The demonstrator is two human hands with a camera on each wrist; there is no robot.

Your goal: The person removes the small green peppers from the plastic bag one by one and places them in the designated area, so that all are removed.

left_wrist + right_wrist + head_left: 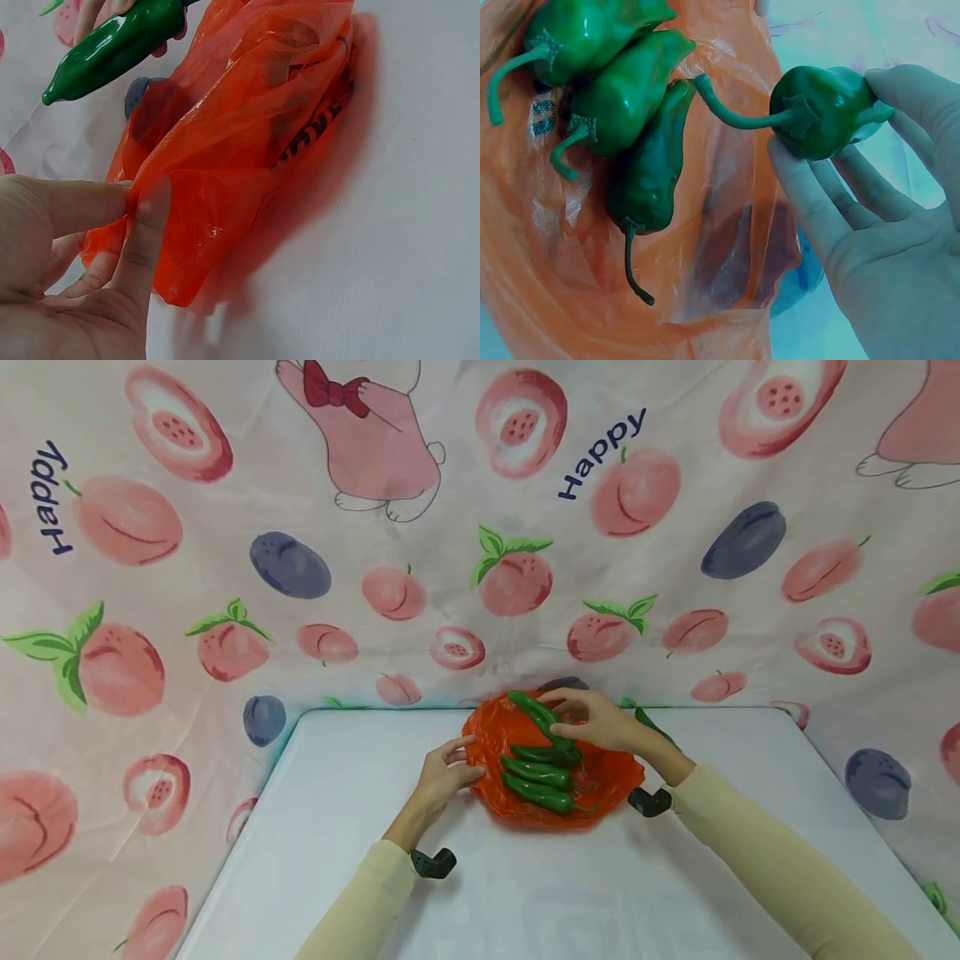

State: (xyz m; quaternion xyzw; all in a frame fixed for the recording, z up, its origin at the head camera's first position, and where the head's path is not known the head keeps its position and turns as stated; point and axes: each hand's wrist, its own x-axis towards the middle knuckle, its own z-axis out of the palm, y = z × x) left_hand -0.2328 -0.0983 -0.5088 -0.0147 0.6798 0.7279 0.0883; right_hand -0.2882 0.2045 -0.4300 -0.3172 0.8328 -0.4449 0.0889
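the left hand [442, 777] and the right hand [596, 720] are well apart, at opposite sides of an orange plastic bag [491, 727] lying on the white table [525, 893]. the left hand pinches the near-left edge of the bag between thumb and forefinger, the film creased at the grip; dark lettering [311, 135] shows on the bag's outer side. the right hand grips one green pepper [817, 116] between thumb and fingertips, raised over the far part of the bag, its stem directed away from the palm. three further green peppers [536, 774] rest on the bag, side by side, between the two hands, tips toward the left hand and stems toward the right; neither hand touches them. in the right wrist view the raised pepper's stem end appears near the closest of the three; whether they touch cannot be told. a patterned cloth [450, 485] hangs behind the table.
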